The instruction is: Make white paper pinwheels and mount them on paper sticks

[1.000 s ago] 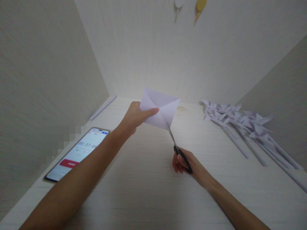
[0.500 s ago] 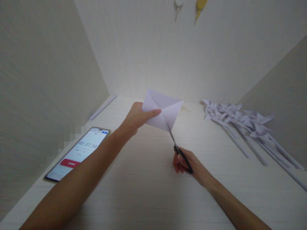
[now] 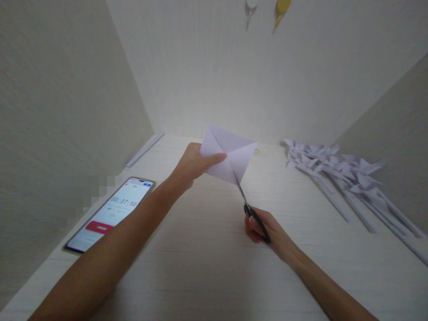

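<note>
My left hand (image 3: 192, 165) pinches a creased white paper square (image 3: 230, 154) by its left corner and holds it up above the table. My right hand (image 3: 264, 229) is closed round the black handles of a pair of scissors (image 3: 249, 207). The blades point up and away from me, and their tips are in the lower corner of the paper, along a crease. Both forearms reach in from the bottom of the view.
A phone (image 3: 112, 214) showing a running timer lies on the pale table (image 3: 200, 267) at the left. Several white paper pinwheels on rolled sticks (image 3: 341, 176) lie at the right. A thin white stick (image 3: 143, 150) rests along the left wall. Walls close in on three sides.
The scissor blades have gone a little deeper into the paper's lower corner. Both hands and the paper drifted slightly to the right. The timer went from 37:49 to 37:50.
</note>
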Motion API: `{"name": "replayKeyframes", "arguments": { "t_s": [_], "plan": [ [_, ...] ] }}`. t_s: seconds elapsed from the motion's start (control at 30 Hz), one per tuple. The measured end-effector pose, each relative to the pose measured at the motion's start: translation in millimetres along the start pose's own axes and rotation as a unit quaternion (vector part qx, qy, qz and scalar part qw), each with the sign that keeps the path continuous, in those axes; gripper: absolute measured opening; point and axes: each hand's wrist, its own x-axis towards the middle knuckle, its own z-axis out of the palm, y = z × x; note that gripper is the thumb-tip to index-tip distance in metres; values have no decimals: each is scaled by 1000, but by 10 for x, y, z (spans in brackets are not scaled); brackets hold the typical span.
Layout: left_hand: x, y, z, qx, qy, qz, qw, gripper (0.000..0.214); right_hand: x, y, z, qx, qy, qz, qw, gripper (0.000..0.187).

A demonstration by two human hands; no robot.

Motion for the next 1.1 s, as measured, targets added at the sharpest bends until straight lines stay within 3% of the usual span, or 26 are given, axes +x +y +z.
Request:
{"name": "replayKeyframes", "arguments": {
  "t_s": [0.67, 1.1],
  "plan": [
    [10, 15, -7, 20, -1, 1, 1000, 40, -3, 71, -1, -1, 15, 18, 1000, 36],
    [17, -4, -2, 45, 30, 14, 998, 40, -8, 87, 10, -14, 42, 42, 998, 34]
  ]
}}
